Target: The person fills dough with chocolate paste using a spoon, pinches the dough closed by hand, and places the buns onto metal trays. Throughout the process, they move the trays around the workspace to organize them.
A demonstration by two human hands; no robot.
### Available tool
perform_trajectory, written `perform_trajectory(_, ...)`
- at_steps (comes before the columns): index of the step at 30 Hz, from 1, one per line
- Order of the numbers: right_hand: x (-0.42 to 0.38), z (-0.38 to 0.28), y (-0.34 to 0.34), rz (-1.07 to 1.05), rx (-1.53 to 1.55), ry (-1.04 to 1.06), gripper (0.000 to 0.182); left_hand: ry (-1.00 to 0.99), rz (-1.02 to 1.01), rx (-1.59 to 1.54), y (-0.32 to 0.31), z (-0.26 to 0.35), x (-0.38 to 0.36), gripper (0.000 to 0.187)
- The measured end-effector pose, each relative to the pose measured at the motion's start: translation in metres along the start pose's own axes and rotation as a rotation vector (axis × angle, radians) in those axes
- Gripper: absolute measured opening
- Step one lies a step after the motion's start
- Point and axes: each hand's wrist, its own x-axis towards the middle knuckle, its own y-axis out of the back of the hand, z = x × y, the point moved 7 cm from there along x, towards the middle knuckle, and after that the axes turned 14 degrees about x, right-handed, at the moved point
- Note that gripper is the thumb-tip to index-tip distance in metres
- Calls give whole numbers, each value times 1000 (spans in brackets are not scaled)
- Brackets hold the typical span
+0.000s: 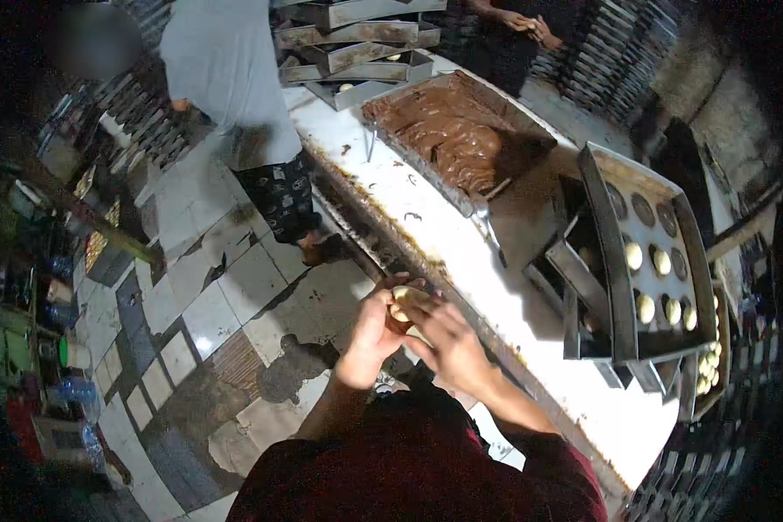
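A pale, rounded piece of dough [407, 301] is between my two hands, in front of my body at the table's near edge. My left hand [374, 329] cups it from the left with curled fingers. From the right, the fingers of my right hand [451, 341] lie over the dough and hide part of it. To the right, a metal tray [607, 261] rests tilted on other trays; several pale dough balls [661, 263] sit in it beside dark round marks. Ahead stands a rectangular pan [426, 187] of brown, chocolate-like paste [461, 130].
The white table [531, 326] runs diagonally, with a thin metal utensil [489, 233] by the pan. Stacked metal trays [348, 39] stand at its far end. One person in grey [222, 70] stands at left; another person's hands [531, 26] show beyond the table.
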Motion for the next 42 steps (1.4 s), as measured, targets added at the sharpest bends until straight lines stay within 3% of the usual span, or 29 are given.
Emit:
perform_trajectory(3,-24,-17,-15,129,-136,9,37,82,-37,-64,-23,-4,-43,33)
perform_trajectory(4,-33,-17,-13,155,-181,-78,35,28,-230,-88,-33,-8,-53,33)
perform_trajectory(5,-38,-24,-3,264,-127,-71,31,60,-253,-66,-35,-19,-64,34)
perform_trajectory(7,-44,-34,18,276,18,-312,18,-125,-222,225,-47,-22,-91,37)
perform_trajectory(8,-48,-39,25,276,125,-350,18,-200,-143,577,-42,-24,-101,37)
perform_trajectory(9,-57,-35,24,287,318,-336,18,-182,-163,582,-46,-27,-109,37)
perform_trajectory(11,-83,-31,18,399,592,-648,18,-344,-181,684,-62,-17,-126,35)
perform_trajectory(12,-93,-37,15,428,593,-653,18,-357,-58,699,-54,-21,-127,30)
perform_trajectory(15,-105,-101,6,379,21,-153,18,-158,89,382,-46,-47,-127,26)
perform_trajectory(16,-114,-113,2,304,-327,-166,20,-153,80,387,-48,-55,-132,26)
perform_trajectory(17,-129,-112,7,316,-338,-175,20,-80,41,372,-54,-71,-136,26)
perform_trajectory(19,-166,-108,30,412,-323,-195,19,11,-19,359,-74,-103,-151,27)
perform_trajectory(21,-200,-114,59,508,-138,-208,21,-142,-186,579,-115,-125,-180,30)
perform_trajectory(22,-228,-102,70,633,174,-382,23,-478,-300,845,-139,-127,-198,33)
perform_trajectory(23,-256,-91,75,750,496,-541,26,-527,-334,848,-155,-140,-214,32)
perform_trajectory(25,-289,-101,97,774,809,-462,25,-630,-469,890,-186,-165,-242,32)
perform_trajectory(26,-311,-105,100,760,820,-447,20,-781,-457,1122,-199,-173,-256,28)
perform_trajectory(27,-331,-108,101,744,827,-429,15,-778,-482,1133,-202,-189,-261,28)
perform_trajectory(29,-348,-135,103,778,392,-354,10,-675,-279,1014,-194,-209,-262,24)
perform_trajectory(30,-345,-164,105,675,-20,-150,12,-501,-129,798,-193,-218,-262,20)
perform_trajectory(31,-350,-170,97,709,12,-173,17,-338,-90,645,-192,-225,-260,21)
perform_trajectory(33,-355,-191,94,726,-300,-75,14,-204,-172,518,-209,-233,-266,29)
perform_trajectory(35,-360,-190,108,785,-231,-80,14,-108,-197,507,-213,-248,-271,41)
perform_trajectory(36,-362,-181,115,851,-77,-57,14,-240,-250,670,-220,-246,-277,48)
perform_trajectory(37,-364,-169,123,930,108,-104,12,-262,-290,604,-225,-245,-285,42)
perform_trajectory(39,-367,-148,124,1204,630,-229,18,-537,-316,878,-229,-241,-291,37)
perform_trajectory(40,-360,-148,128,1180,669,-253,11,-778,-263,1086,-239,-225,-301,34)
perform_trajectory(41,-358,-144,125,1169,671,-255,11,-781,-252,1083,-236,-222,-298,34)
perform_trajectory(42,-350,-147,121,1057,458,-205,9,-770,-131,1095,-226,-214,-292,33)
